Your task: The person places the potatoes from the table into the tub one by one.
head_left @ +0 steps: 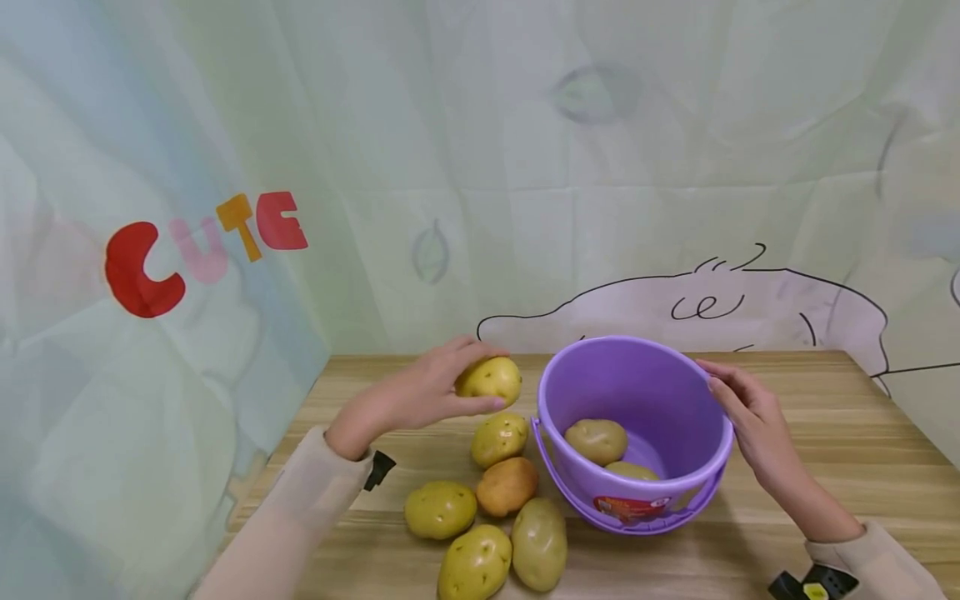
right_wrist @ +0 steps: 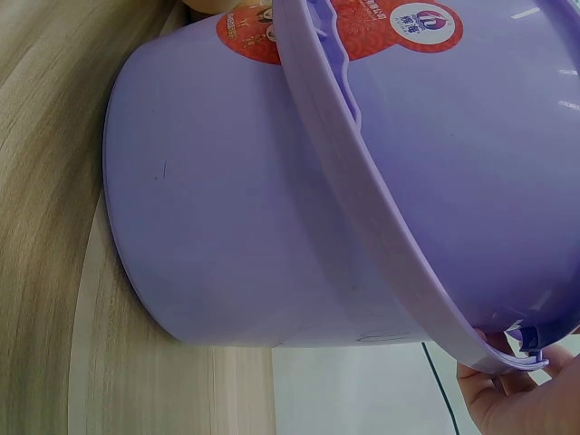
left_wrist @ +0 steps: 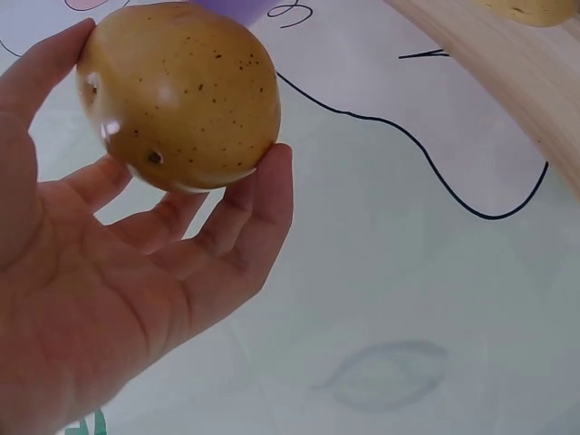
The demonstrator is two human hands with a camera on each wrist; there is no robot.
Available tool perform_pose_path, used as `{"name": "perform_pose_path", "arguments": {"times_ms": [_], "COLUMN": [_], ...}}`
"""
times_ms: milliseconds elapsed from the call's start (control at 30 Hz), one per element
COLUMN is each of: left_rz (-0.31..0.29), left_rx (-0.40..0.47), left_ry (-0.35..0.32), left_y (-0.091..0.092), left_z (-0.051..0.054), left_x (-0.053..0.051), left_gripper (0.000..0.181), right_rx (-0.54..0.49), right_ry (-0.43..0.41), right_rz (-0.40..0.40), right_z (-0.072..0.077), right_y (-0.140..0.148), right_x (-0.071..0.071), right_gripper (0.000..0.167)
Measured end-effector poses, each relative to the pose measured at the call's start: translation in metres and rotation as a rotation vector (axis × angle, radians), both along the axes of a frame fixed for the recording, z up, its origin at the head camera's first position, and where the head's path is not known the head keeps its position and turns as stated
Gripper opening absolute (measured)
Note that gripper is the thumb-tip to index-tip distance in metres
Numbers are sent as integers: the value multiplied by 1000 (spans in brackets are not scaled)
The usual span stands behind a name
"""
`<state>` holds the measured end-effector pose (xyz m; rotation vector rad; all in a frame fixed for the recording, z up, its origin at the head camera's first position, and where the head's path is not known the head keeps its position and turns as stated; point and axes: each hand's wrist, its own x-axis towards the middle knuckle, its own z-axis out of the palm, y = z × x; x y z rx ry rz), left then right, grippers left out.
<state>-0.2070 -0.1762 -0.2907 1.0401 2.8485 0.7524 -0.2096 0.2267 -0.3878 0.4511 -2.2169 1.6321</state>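
Observation:
My left hand grips a yellow potato above the table, left of the purple bucket. In the left wrist view, the thumb and fingers close round this speckled potato. My right hand holds the bucket's rim on its right side, near the handle joint, as the right wrist view shows at the bucket. Inside the bucket lie a potato and part of a second one. The bucket's handle hangs down across its front.
Several loose potatoes lie on the wooden table left of the bucket, among them a browner one and a greenish one. A printed curtain stands along the table's back and left side.

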Motion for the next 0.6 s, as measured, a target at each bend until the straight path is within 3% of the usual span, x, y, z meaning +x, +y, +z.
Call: {"name": "perform_pose_path", "arguments": {"times_ms": [600], "left_rz": [-67], "left_rx": [2], "left_ry": [75], "left_y": [15], "left_z": [10], "left_x": [-4], "left_gripper": [60], "right_rx": [2], "right_ry": [1], "right_rz": [-2], "right_z": [1], "right_y": [0], "right_x": [0], "right_gripper": [33]}}
